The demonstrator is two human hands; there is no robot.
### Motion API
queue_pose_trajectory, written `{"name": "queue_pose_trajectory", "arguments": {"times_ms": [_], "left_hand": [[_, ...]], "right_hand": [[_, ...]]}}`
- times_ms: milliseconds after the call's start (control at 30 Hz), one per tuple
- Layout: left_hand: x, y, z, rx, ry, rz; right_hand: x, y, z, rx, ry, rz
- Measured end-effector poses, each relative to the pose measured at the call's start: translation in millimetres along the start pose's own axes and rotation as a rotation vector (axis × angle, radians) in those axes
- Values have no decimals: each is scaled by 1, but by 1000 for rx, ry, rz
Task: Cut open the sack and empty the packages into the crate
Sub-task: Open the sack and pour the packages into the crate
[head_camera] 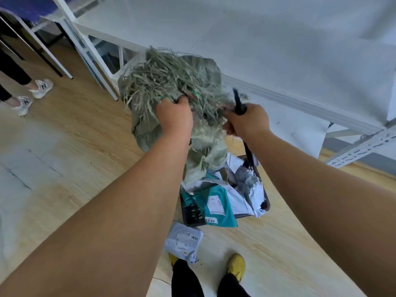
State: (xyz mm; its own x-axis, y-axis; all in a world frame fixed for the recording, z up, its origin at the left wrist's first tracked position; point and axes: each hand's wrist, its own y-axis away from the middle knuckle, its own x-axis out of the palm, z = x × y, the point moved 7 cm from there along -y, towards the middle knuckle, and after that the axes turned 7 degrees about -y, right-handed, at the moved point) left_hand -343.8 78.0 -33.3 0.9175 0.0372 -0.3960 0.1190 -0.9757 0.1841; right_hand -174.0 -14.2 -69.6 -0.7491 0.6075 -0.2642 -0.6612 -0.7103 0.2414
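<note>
A grey-green woven sack (147, 129) with a frayed, shredded end (162, 76) hangs upside down in front of me. My left hand (174, 117) grips its bunched fabric near a green tie. My right hand (246, 121) holds the sack's other side together with a thin black tool (237, 99) that sticks up past the knuckles. The sack's mouth hangs over a dark plastic crate (192, 213) on the floor. Teal (216, 202) and white (257, 196) mailer packages fill the crate. One grey-white package (184, 241) lies on the floor beside it.
A white table (257, 50) with metal legs stands just behind the sack. My yellow shoes (236, 266) are near the fallen package. Another person's legs and white sneakers (40, 87) are at the far left on the wooden floor.
</note>
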Motion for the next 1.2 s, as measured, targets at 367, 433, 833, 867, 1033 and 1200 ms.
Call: {"name": "queue_pose_trajectory", "arguments": {"times_ms": [367,433,833,867,1033,1200], "left_hand": [[-6,-5,-7,62,-14,-58],[2,0,7,38,-62,-2],[23,4,28,-84,-189,189],[24,4,30,-116,-165,203],[10,-1,12,-100,23,50],[1,2,-30,135,61,-31]], "right_hand": [[-10,0,4,-76,0,-85],[-11,-2,21,-140,-143,-112],[-2,-10,37,-167,97,25],[-1,-10,33,-157,82,40],[-1,-13,42,-194,-76,89],[2,-15,29,-142,-100,89]]}}
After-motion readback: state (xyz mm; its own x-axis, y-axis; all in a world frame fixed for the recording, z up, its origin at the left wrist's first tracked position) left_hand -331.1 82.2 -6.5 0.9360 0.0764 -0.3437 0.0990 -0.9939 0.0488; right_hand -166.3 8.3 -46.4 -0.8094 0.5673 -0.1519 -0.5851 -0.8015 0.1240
